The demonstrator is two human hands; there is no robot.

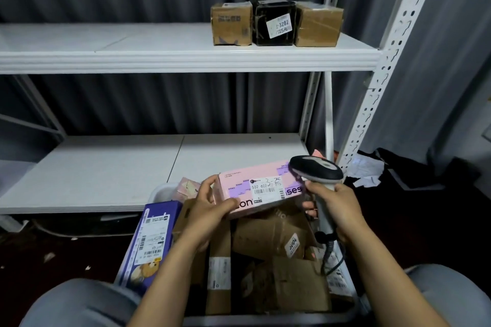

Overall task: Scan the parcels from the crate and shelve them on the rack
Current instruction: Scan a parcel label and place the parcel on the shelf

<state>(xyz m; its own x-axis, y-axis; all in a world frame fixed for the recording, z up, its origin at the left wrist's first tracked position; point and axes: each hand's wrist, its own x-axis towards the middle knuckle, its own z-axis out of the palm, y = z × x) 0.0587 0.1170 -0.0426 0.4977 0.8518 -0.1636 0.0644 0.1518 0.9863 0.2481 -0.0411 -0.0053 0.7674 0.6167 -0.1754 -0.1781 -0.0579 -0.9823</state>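
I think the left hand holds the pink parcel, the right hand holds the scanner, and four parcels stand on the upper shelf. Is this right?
Not quite. The head view shows three parcels on the upper shelf, not four. The left hand does hold the pink parcel and the right hand the scanner.

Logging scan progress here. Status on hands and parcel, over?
Left hand grips pink parcel above crate. Right hand grips scanner, head beside label. Three boxes on upper rack shelf; nothing blocking.
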